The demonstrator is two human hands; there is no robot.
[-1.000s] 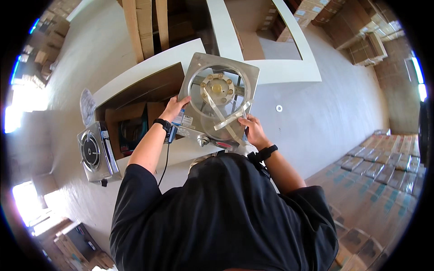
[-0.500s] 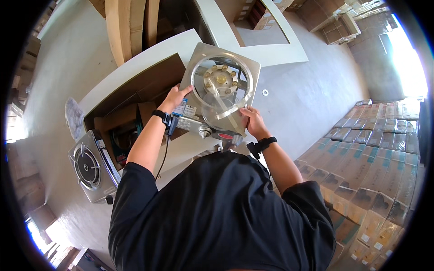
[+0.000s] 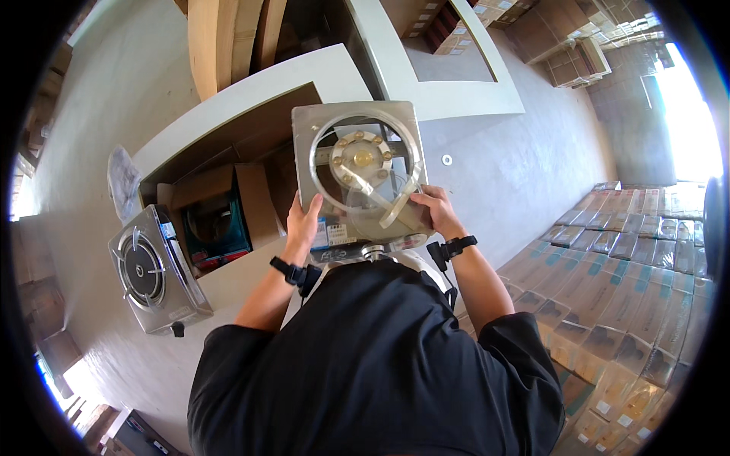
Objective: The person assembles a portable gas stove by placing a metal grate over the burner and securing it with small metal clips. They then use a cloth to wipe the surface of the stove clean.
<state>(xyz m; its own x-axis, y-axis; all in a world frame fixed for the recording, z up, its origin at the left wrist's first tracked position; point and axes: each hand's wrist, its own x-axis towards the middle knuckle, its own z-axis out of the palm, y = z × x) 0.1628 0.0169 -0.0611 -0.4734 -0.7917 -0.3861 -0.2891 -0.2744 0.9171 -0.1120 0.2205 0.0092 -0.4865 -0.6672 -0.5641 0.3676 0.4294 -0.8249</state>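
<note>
I hold a square steel single-burner gas stove (image 3: 354, 171) up in front of me, its round burner and pan-support ring facing the camera. My left hand (image 3: 304, 219) grips its lower left edge. My right hand (image 3: 433, 209) grips its lower right edge, fingers on a thin clear plastic film over the burner. Both wrists carry black straps. My black shirt fills the lower middle of the view.
A second steel stove (image 3: 152, 270) stands on the grey floor at left, next to an open cardboard box (image 3: 220, 209) with a teal carton inside. A white bench (image 3: 266, 83) runs behind. Stacked cartons (image 3: 631, 273) cover the right side.
The stove has turned from tilted to nearly square with the camera and sits more to the right. The view has swung, bringing the second stove and box closer at left.
</note>
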